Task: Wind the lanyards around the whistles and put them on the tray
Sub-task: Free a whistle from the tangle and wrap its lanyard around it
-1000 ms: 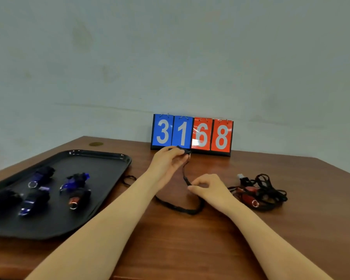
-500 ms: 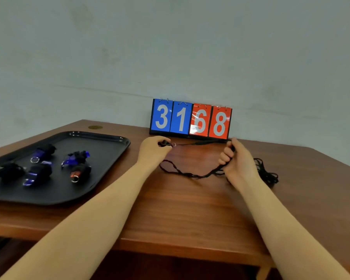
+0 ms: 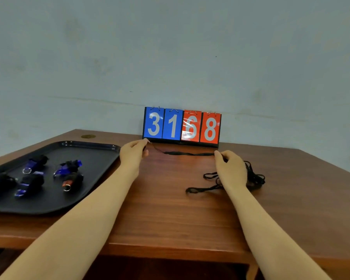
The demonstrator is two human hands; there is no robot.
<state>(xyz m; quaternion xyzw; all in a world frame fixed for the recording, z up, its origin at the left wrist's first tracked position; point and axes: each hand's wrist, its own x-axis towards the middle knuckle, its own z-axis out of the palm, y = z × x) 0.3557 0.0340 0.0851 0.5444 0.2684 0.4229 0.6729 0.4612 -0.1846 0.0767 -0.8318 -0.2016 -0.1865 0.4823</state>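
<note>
My left hand [image 3: 133, 153] is closed around a whistle that is almost fully hidden in the fist, with only its small ring showing by the thumb. A black lanyard [image 3: 187, 154] runs taut from that fist to my right hand [image 3: 229, 168], which pinches its far end. Both hands hover over the wooden table in front of the scoreboard. To the left lies a black tray [image 3: 93, 168] holding several whistles wrapped in their lanyards, among them a blue one [image 3: 69, 168] and a red one [image 3: 70, 181].
A tangle of loose black lanyards [image 3: 252, 176] lies behind and under my right hand, with one loop [image 3: 200, 188] trailing toward the table's middle. A flip scoreboard [image 3: 181, 127] reading 3168 stands at the back against the wall. The table's front edge [image 3: 170, 247] is close to me.
My hands have drawn apart and the lanyard has gone from a sagging loop to a straight, taut line. My right hand moved right, toward the pile.
</note>
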